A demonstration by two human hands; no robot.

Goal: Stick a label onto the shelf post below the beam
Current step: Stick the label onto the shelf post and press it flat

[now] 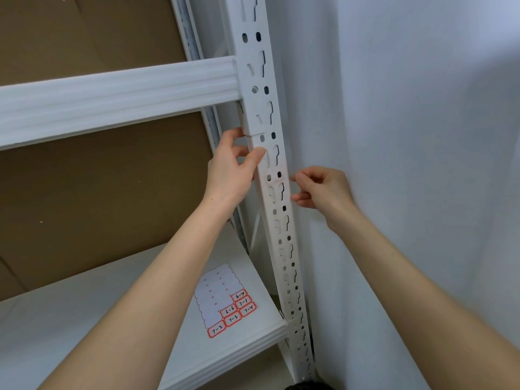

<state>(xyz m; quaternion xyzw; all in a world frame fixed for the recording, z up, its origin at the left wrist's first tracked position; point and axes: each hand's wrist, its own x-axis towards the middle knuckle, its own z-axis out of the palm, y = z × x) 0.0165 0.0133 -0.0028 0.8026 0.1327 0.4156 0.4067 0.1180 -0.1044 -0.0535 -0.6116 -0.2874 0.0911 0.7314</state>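
1. Head view, reading left to right from the shelf post [277, 175]: the beam [118, 94] meets the post's left side, above both hands.
2. Left of the post, the left hand [230, 170] grips its edge, thumb pressed on its front just below the beam.
3. On the post a faint reddish label [274, 182] seems to lie; blur leaves this uncertain.
4. Right of the post, the right hand [320, 192] pinches loosely at that edge, holding nothing I can see.
5. Likely step: placing; next, press the label flat.
6. Left of the post's lower part, the label sheet [225, 299] lies on the shelf board [112, 305].
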